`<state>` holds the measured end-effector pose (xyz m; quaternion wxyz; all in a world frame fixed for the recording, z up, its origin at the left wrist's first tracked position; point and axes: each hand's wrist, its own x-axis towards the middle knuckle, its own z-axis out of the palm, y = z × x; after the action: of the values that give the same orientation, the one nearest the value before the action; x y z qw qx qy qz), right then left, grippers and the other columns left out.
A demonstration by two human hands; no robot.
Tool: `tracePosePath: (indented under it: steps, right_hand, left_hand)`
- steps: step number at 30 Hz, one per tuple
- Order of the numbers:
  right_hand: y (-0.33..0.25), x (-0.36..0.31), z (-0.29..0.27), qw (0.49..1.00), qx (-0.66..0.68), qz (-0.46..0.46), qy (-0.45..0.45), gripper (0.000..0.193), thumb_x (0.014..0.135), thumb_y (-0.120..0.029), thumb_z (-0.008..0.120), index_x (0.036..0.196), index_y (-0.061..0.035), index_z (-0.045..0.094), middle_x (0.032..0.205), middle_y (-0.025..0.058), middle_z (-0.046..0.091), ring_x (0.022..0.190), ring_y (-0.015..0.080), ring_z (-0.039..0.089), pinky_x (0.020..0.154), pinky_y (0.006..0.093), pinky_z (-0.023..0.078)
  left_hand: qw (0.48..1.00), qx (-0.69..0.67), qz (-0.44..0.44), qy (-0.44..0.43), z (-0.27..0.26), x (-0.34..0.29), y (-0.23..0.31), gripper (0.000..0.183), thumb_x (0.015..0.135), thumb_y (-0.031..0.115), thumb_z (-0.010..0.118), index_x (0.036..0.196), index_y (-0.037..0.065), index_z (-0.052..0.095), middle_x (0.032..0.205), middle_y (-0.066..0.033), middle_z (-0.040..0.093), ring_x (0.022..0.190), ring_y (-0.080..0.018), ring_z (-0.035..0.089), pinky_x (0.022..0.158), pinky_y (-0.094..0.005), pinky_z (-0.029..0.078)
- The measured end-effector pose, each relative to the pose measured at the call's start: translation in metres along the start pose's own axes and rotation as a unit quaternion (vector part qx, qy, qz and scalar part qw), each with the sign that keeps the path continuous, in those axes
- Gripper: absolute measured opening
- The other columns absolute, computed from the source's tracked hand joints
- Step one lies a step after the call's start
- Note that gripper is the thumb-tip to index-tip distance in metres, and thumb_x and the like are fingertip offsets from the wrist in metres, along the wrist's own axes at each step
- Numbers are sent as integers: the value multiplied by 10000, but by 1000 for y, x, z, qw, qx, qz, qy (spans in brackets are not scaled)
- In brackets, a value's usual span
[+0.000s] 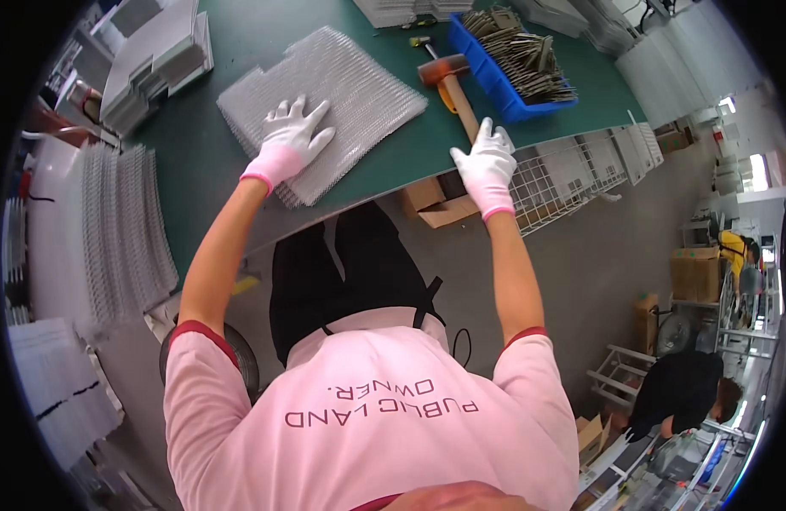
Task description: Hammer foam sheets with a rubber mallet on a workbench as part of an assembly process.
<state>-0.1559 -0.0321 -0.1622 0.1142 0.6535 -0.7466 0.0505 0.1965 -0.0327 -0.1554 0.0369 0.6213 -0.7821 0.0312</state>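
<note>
Both of my hands wear white gloves with pink cuffs. My left hand lies with fingers spread on a silvery expanded-mesh panel, which has a stepped notch along its far left edge. The panel rests flat on the green tabletop. At the table's front edge, my right hand is open, thumb held away from the fingers. Its fingertips are at the end of a mallet's wooden handle; whether they touch it I cannot tell. The mallet's reddish-brown head points away from me.
Beyond the mallet sits a blue bin full of thin metal pieces. A small hammer lies beside it. Stacked panels stand at the far left, mesh sheets nearer. Below the edge are a wire rack and a cardboard box.
</note>
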Motion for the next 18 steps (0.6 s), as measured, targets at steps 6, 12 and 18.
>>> tracePosePath:
  steps: [6,12,18]
  right_hand:
    - [25,15,-31,943,317,-28,-94,487,955,-277,628,1365,-23,564,1178,240,685,944,413,707,838,497,554]
    - [32,-53,-45,875,480,-16,-54,456,989,-220,679,1420,-127,566,914,219,721,788,439,701,776,446,550]
    - [28,-78,-64,923,342,-20,-176,507,974,-247,721,1453,-169,573,1023,213,749,877,391,743,751,398,568]
  left_hand:
    - [1000,-1,7,17,-7,2,2,586,1023,520,506,1538,241,508,1563,-245,444,1422,-459,414,1166,-589,325]
    - [1000,-16,13,20,-5,0,-4,564,1027,512,507,1531,258,519,1552,-210,439,1448,-410,376,1175,-568,300]
    - [999,-29,19,22,-3,-3,-10,540,1045,498,473,1543,292,508,1550,-186,446,1464,-386,362,1200,-559,248]
